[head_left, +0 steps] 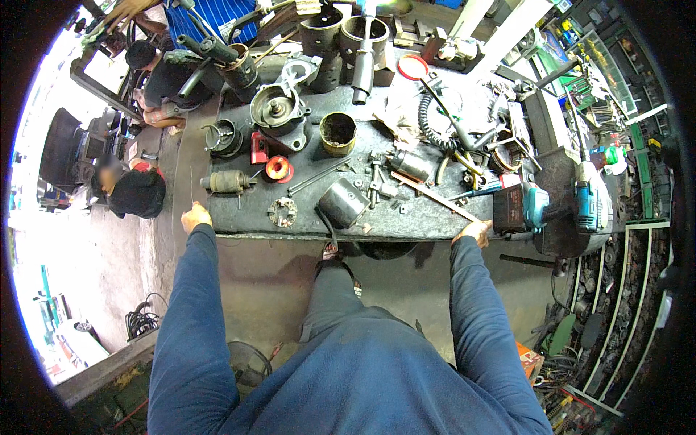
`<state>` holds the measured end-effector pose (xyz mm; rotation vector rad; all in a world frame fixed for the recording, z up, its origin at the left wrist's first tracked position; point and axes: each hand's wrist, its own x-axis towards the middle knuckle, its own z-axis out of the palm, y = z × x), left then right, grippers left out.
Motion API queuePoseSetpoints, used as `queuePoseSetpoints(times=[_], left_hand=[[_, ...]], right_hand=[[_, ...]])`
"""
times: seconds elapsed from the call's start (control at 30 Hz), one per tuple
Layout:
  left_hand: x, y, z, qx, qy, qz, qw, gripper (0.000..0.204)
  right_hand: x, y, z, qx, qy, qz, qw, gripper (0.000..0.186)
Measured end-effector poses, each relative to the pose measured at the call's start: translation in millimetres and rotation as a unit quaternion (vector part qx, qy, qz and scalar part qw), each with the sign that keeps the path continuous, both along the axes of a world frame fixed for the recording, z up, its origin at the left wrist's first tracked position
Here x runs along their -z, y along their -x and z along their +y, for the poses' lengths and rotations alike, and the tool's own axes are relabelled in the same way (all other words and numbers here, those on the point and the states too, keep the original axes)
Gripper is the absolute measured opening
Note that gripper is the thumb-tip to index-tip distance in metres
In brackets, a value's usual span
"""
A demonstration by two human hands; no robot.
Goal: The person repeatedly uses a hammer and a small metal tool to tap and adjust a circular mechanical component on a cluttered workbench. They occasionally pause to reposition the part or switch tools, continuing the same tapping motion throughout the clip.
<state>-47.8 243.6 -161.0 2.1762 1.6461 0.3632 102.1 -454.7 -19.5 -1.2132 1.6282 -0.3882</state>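
At the workbench's (308,226) left front corner, my left hand (196,216) is closed, and a thin wire (192,185) rises from its fingers. My right hand (475,232) is closed at the front edge around the near end of a long, flat, pale strip (435,197) with a reddish edge. The strip slants away to the left over the bench. Near my left hand lies a motor armature (227,181), beside a red spool (278,169) and a round slotted metal part (282,212). Between my hands a metal cylinder (344,203) lies on its side.
A motor housing (277,109) and a rusty can (338,134) stand farther back. A teal cordless drill (589,199) and a dark battery-like block (509,209) are at the right. One person crouches (134,190) at the left; another person's blue striped clothing (206,22) shows behind the bench.
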Motion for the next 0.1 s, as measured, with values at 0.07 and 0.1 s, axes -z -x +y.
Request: queuePoseSetpoints(times=[0.07, 0.1], left_hand=[[8.4, 3.6, 6.4, -0.003, 0.005, -0.017, 1.000, 0.053], [10.6, -1.5, 5.7, 0.001, 0.007, -0.019, 1.000, 0.053]], right_hand=[[-5.4, -0.1, 2.3, -0.014, -0.015, -0.003, 1.000, 0.081], [-5.2, 1.2, 0.6, -0.014, -0.012, -0.010, 1.000, 0.083]])
